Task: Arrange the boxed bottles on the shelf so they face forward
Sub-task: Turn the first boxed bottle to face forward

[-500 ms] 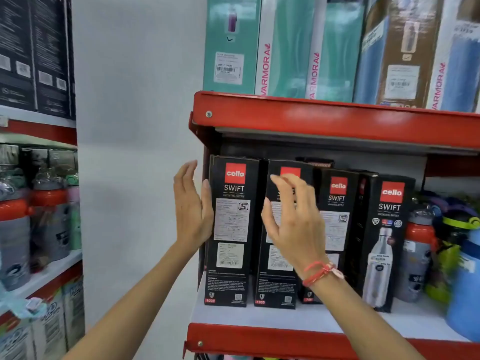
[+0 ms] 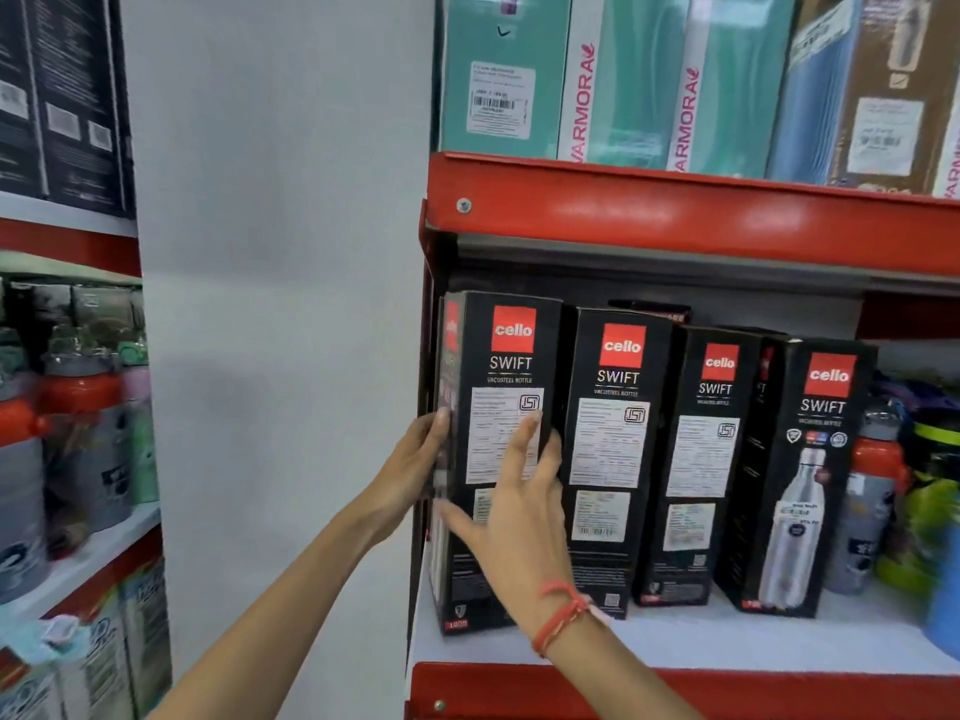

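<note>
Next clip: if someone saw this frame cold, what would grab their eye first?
Probably the row of four black Cello Swift boxes standing on the red-edged shelf, with both hands on the leftmost box: the left hand on its left side, the right hand, with a red wrist thread, spread across its front. Next, the rightmost box alone shows a bottle picture; the other three show white labels.

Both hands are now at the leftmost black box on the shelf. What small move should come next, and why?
Probably turn the leftmost black cardboard Cello Swift box so its bottle-picture face comes forward. It shows its label panel, while the rightmost black box shows the bottle picture. The left hand grips its left edge; the right hand lies on its front.
</note>
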Available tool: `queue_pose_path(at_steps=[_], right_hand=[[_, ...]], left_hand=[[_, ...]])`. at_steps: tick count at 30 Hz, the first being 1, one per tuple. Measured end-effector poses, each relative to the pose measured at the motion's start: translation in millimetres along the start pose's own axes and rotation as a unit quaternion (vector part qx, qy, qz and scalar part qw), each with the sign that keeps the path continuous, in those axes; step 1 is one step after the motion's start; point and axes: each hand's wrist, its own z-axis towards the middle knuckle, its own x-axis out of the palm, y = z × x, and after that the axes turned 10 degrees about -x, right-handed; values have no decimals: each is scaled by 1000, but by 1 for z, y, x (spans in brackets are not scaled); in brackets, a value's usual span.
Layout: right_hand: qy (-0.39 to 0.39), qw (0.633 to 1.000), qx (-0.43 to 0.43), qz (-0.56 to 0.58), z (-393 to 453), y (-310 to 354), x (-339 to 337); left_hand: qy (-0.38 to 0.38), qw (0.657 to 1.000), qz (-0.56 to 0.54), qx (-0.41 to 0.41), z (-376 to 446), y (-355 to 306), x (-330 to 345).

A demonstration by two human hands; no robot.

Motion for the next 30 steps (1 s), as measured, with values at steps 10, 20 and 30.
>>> queue_pose_path(at_steps=[10,20,30], right_hand=[[82,988,-46,125,39,-6,-32],[10,996,-5,83,57,-30,2],[-282,958,-38,-39,31,-33,-10]], left_hand=[[-20,992,28,123,-30,-20,-38],[-158,971,129,120,-9,-3,5],[-250,951,154,98,-19,6,17]])
